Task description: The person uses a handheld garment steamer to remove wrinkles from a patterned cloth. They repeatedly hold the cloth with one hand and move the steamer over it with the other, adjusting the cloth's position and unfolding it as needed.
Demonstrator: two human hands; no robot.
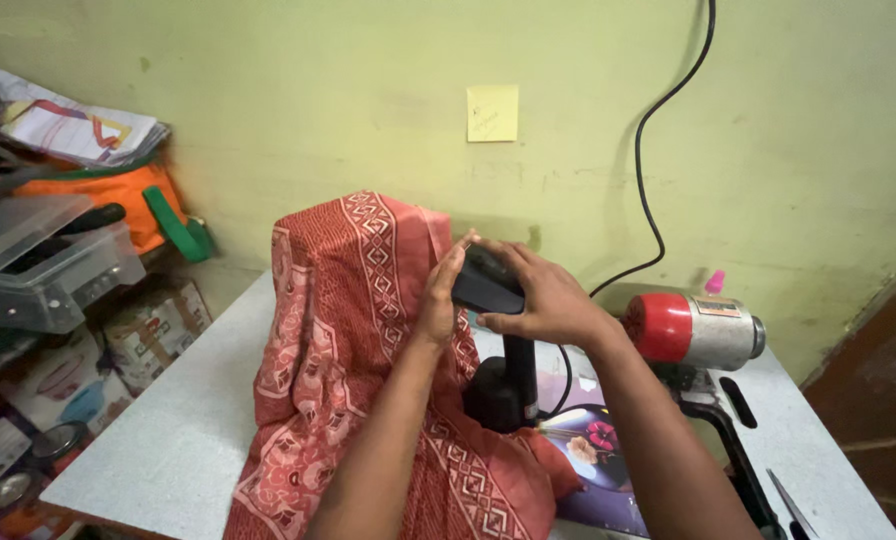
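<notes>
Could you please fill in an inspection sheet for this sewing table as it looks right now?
Surface: grey speckled table, partly covered by cloth.
Job's things: red patterned fabric draped over the machine; black handle on a black post.
Clutter: scissors at the right edge; red and silver motor.
Hands: left hand against the fabric and handle; right hand over the handle.
Cables: black cable running up the wall.
Surroundings: green wall with yellow sticky note; shelves with plastic box, papers and orange bag on the left.

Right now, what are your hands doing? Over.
Right hand grips black machine head. Left hand on patterned red cloth draped beside it. Black cable hangs behind.
</notes>
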